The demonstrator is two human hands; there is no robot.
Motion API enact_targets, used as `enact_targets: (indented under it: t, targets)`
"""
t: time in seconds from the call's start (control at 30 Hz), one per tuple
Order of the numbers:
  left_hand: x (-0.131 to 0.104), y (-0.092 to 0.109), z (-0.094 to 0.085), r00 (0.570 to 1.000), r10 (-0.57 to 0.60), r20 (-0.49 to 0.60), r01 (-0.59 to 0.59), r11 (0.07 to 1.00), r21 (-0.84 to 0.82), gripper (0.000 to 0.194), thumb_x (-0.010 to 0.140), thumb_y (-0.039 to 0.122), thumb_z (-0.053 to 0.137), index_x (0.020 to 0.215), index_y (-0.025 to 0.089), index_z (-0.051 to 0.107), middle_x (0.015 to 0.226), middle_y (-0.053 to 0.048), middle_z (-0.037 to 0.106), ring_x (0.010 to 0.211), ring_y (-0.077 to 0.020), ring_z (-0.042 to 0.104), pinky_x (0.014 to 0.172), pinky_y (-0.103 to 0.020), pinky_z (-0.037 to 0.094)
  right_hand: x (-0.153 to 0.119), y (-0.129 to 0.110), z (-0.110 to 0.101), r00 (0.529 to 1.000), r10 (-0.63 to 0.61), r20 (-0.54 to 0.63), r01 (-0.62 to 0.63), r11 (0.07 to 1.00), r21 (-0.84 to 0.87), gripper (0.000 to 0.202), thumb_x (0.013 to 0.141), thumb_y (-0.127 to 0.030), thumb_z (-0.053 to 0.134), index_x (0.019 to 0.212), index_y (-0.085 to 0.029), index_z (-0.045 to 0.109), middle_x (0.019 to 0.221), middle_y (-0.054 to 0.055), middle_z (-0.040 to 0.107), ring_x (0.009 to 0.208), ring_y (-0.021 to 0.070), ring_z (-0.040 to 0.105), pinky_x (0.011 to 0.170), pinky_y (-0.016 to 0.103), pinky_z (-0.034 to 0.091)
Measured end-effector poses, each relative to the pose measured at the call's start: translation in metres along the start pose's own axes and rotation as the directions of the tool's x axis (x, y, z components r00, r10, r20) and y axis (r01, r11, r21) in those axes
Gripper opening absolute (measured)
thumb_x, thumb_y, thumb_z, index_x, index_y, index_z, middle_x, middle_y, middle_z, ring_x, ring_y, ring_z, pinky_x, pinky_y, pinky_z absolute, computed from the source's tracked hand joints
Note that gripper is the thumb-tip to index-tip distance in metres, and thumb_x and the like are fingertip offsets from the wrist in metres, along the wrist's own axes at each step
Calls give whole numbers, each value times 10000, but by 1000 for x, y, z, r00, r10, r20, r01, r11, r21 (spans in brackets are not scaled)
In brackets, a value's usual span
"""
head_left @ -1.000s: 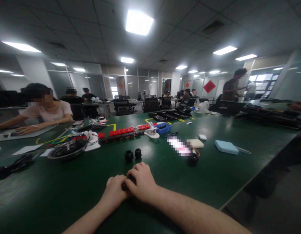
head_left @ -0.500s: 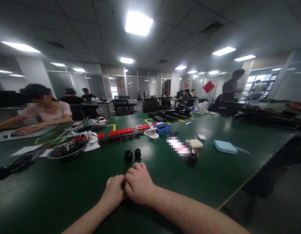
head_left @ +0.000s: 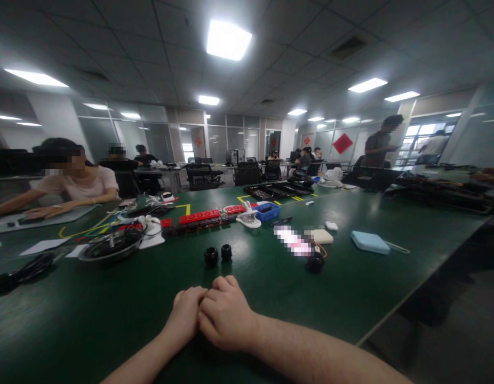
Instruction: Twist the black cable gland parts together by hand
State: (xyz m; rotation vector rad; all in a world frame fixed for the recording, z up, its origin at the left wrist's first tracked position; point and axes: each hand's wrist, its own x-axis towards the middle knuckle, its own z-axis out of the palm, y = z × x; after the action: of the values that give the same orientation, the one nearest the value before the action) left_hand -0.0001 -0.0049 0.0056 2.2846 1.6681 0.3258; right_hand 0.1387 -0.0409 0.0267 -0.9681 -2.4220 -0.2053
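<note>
My left hand (head_left: 186, 316) and my right hand (head_left: 225, 314) rest side by side on the green table (head_left: 90, 320), knuckles touching and fingers curled in. A small black part seen between them a second ago is now hidden under the fingers. Two black round parts (head_left: 210, 256) (head_left: 226, 252) stand on the table a short way beyond my hands.
A third black round part (head_left: 315, 262) lies right of centre, near a white box (head_left: 322, 236) and a light blue case (head_left: 369, 241). A dark round dish (head_left: 111, 245), red strips (head_left: 199, 216) and a blue bin (head_left: 268, 210) sit farther back. A seated person (head_left: 71, 181) works at left. The table edge (head_left: 391, 314) runs along the right.
My hands have drawn slightly toward me and closed tighter together. The small black part that showed between them is no longer visible.
</note>
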Motion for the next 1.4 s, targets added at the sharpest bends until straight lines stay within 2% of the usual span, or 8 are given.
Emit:
enact_targets:
  t: [0.27,0.67,0.97,1.23,1.4]
  targets:
    - [2,-2,1,998,-52,-22,52,999,-15,232,754,159,374,812,189,596,883,-31,626,873,-174,541,807,-291,335,-2,2,1,1000,27,6,-27,1000,6,168,778,-282,432,720,-174,548,696,19,595,702,155,394,658,326,258]
    - [-1,4,-6,994,-107,-32,106,994,-33,184,713,283,438,785,197,584,868,-26,622,878,-204,541,784,-308,353,-2,6,-4,988,154,-2,-154,988,-6,147,811,-235,396,727,-177,503,698,16,583,693,152,399,665,310,260]
    - [2,3,-3,995,-77,-62,79,996,27,157,666,310,476,698,191,574,788,-17,616,826,-201,551,673,-259,355,-1,9,-2,954,299,9,-299,953,49,109,782,-287,483,746,-184,474,708,9,529,727,162,409,657,295,267]
    - [1,-2,-1,996,-68,-60,64,996,-59,225,670,398,490,707,193,575,792,-16,612,812,-210,555,690,-282,368,-2,13,-1,924,383,-21,-375,913,163,127,780,-285,501,852,-183,479,789,20,524,743,165,407,680,298,290]
    - [-1,0,-3,995,-82,-62,76,993,-89,237,657,394,510,746,186,583,810,-25,611,838,-220,552,717,-302,380,-2,15,2,906,423,-21,-409,886,218,141,780,-281,498,879,-180,487,831,26,521,781,172,411,696,299,304]
